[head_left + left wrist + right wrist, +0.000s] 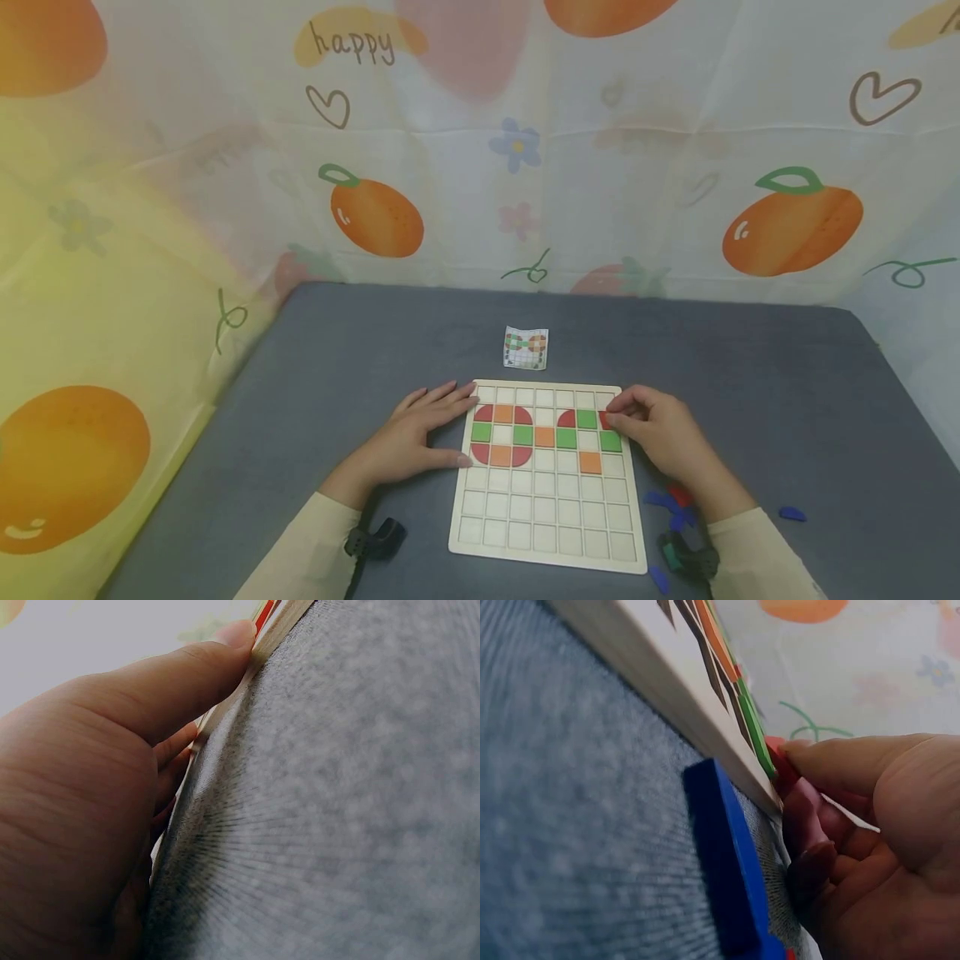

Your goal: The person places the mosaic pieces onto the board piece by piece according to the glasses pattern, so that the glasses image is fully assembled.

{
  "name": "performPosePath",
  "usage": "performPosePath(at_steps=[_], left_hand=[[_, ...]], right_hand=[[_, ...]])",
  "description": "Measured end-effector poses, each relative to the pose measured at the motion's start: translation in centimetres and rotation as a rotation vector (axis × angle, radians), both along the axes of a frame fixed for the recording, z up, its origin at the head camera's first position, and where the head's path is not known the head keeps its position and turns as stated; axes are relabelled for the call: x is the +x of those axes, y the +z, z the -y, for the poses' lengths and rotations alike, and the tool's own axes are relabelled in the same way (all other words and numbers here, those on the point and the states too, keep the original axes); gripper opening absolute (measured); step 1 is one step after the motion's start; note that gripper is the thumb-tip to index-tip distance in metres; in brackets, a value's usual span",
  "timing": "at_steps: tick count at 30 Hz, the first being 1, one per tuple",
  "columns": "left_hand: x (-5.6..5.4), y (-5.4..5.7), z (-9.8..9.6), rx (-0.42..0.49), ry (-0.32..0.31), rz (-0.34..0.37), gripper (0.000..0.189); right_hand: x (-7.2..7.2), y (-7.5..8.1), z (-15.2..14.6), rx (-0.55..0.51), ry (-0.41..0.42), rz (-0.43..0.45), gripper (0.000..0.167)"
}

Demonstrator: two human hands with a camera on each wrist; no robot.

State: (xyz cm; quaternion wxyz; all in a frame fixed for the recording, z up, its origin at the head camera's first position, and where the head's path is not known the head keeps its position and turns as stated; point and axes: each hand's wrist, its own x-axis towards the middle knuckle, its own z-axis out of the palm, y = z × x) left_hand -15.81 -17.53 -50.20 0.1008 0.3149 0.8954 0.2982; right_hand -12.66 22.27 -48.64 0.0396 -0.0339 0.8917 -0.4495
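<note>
Board point(544, 510) lies between the left point(417, 429) and right hands point(663, 429).

A curtained-off corner, though the pictures do not settle whether it is in a home or a studio. Pale, creased printed cloth point(450, 167) fills the top and left of the frame, decorated with cartoon oranges point(377, 218), flowers point(517, 147) and the word "happy" point(354, 43). Below it, a grey tabletop point(360, 358) with a fabric-like weave carries a grid board point(547, 510) and loose coloured pieces point(792, 514), giving a playroom look.
</note>
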Motion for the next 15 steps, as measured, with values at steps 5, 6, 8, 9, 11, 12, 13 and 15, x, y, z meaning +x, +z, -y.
performPosePath(at_steps=[5, 6, 8, 9, 11, 12, 13, 15], left_hand=[[0.02, -0.11, 0.07, 0.008, -0.001, -0.004, 0.091], [0.01, -0.13, 0.08, 0.011, -0.001, -0.006, 0.091], [-0.01, -0.18, 0.11, 0.016, -0.002, -0.008, 0.09], [-0.02, -0.19, 0.11, 0.019, -0.002, -0.007, 0.09], [0.02, -0.12, 0.07, 0.018, -0.003, -0.004, 0.091], [0.04, -0.08, 0.05, 0.017, -0.002, -0.002, 0.091], [0.06, -0.03, 0.03, 0.015, -0.001, -0.001, 0.091], [0.09, 0.02, -0.01, 0.011, 0.0, 0.0, 0.092]], right_hand=[[-0.03, -0.16, 0.16, 0.028, 0.002, -0.02, 0.013], [-0.05, -0.2, 0.15, 0.029, -0.002, -0.018, 0.014], [-0.07, -0.27, 0.1, 0.026, -0.017, -0.009, 0.014], [-0.09, -0.3, 0.06, 0.026, -0.027, -0.005, 0.015], [-0.09, -0.36, -0.04, 0.019, -0.047, 0.004, 0.016], [-0.09, -0.37, -0.08, 0.016, -0.055, 0.007, 0.017], [-0.09, -0.38, -0.12, 0.012, -0.061, 0.008, 0.017], [-0.04, -0.35, -0.14, 0.001, -0.066, 0.008, 0.019]])
